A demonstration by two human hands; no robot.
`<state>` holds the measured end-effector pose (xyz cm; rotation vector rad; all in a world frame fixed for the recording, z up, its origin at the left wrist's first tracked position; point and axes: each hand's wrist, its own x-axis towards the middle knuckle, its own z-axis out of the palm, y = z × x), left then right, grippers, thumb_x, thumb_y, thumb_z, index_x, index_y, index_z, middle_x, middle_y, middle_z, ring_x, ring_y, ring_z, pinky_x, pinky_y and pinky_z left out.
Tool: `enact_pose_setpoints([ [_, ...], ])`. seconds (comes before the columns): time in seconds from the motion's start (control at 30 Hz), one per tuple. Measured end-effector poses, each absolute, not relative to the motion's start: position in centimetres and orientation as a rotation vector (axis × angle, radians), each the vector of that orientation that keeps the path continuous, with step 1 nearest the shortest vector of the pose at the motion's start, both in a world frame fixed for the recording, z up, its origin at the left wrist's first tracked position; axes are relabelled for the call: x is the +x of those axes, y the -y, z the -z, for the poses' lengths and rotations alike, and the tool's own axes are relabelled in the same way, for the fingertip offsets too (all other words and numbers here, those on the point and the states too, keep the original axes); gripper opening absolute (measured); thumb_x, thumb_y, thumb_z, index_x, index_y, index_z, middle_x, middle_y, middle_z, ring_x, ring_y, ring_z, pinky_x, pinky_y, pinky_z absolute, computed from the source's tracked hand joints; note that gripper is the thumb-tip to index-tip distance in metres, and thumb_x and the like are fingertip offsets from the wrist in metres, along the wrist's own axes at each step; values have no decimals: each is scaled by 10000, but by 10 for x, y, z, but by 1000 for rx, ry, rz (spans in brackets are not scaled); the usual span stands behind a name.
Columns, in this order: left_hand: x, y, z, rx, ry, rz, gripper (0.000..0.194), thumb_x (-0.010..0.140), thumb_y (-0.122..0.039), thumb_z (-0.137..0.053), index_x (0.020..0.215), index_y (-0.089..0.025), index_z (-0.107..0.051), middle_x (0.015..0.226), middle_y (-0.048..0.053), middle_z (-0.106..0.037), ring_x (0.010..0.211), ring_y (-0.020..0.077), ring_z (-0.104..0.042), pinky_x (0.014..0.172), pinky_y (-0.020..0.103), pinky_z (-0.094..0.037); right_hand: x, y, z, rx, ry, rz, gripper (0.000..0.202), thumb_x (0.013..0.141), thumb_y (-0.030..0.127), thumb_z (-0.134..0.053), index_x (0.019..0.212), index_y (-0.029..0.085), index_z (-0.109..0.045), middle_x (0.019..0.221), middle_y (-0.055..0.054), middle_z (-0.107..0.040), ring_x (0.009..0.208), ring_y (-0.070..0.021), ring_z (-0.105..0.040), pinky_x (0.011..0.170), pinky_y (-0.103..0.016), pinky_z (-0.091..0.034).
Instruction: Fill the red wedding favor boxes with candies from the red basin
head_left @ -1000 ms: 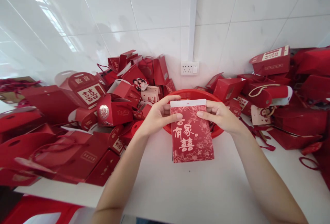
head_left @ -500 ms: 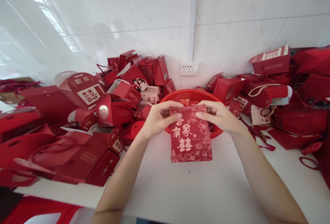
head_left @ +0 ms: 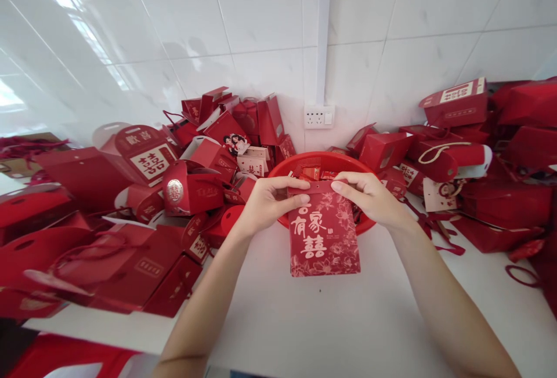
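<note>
A flat red paper bag (head_left: 325, 239) with pale characters and a flower print hangs upright over the front of a red plastic basket (head_left: 278, 164). My left hand (head_left: 273, 201) pinches its upper left corner, thumb on the front. At the upper right corner, my right hand (head_left: 368, 193) grips the bag's top edge between thumb and fingers. A folded strip with a small hole shows along the top between both hands. Small red packets (head_left: 311, 173) lie in the basket, partly hidden by the bag and hands.
Red gift boxes (head_left: 191, 186) are heaped on the left of the white table (head_left: 322, 326). More boxes (head_left: 500, 204) and ribbons pile up on the right. A wall socket (head_left: 319, 117) is behind the basket.
The flap at the bag's top now lies folded toward me, showing a small hole. The bag has shifted very slightly down and right, and my right thumb has moved up to the top edge.
</note>
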<state>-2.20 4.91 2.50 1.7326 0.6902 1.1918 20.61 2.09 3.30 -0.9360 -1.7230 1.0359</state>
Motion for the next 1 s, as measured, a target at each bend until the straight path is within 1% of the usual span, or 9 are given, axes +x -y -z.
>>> enact_pose_setpoints([
  [0.1,-21,-49,-26,1753,-710,-1199,250,700,-288,-876,912,-175,-806,895,59,-784,742,170,-713,687,256,-592,206,-22,-34,-939,1728,-1005,397,905,546,-619,735,189,-594,689,15,-557,612,-129,-518,563,-256,-412],
  [0.23,-20,-48,-28,1698,-762,-1226,366,794,-396,-798,1090,-183,-768,842,47,-766,709,163,-692,660,251,-565,208,-23,-34,-917,1733,-946,370,926,514,-608,755,185,-608,701,12,-566,618,-127,-525,568,-251,-412],
  [0.27,-20,-48,-29,1677,-772,-1201,374,808,-414,-782,1099,-180,-762,835,46,-762,716,166,-689,664,252,-560,209,-23,-34,-917,1731,-925,366,930,507,-606,753,186,-606,699,13,-561,618,-127,-522,570,-251,-412],
  [0.3,-21,-47,-29,1661,-776,-1163,355,817,-426,-771,1064,-171,-767,830,49,-758,727,170,-687,670,253,-554,210,-23,-34,-920,1729,-905,366,932,504,-604,747,187,-601,696,15,-553,618,-126,-518,571,-251,-412],
  [0.4,-23,-47,-30,1611,-774,-1073,283,821,-426,-760,849,-145,-772,810,59,-747,726,169,-669,660,244,-529,210,-22,-34,-916,1729,-881,375,932,502,-605,726,189,-588,685,18,-530,613,-125,-502,570,-251,-408],
  [0.47,-23,-46,-30,1562,-778,-1090,269,806,-412,-771,784,-144,-764,779,52,-737,692,157,-648,634,237,-508,210,-21,-35,-895,1731,-902,372,932,500,-606,731,187,-594,691,16,-536,616,-125,-502,572,-251,-410],
  [0.77,-23,-43,-30,1540,-777,-1146,259,787,-403,-786,734,-151,-762,711,40,-720,634,151,-628,598,246,-491,207,-19,-37,-872,1719,-925,388,918,527,-621,718,195,-596,684,17,-517,617,-127,-473,589,-261,-409],
  [0.87,-24,-43,-32,1587,-754,-1126,265,797,-421,-777,774,-157,-767,766,46,-736,666,166,-650,624,256,-515,209,-19,-36,-912,1715,-895,404,910,553,-617,716,199,-601,694,8,-528,634,-142,-489,599,-270,-417],
  [1.0,-26,-40,-36,1718,-704,-1072,310,857,-465,-716,867,-161,-778,870,69,-755,772,194,-681,704,273,-543,213,-20,-35,-937,1710,-854,392,909,558,-620,741,203,-625,709,3,-549,644,-150,-508,605,-274,-426],
])
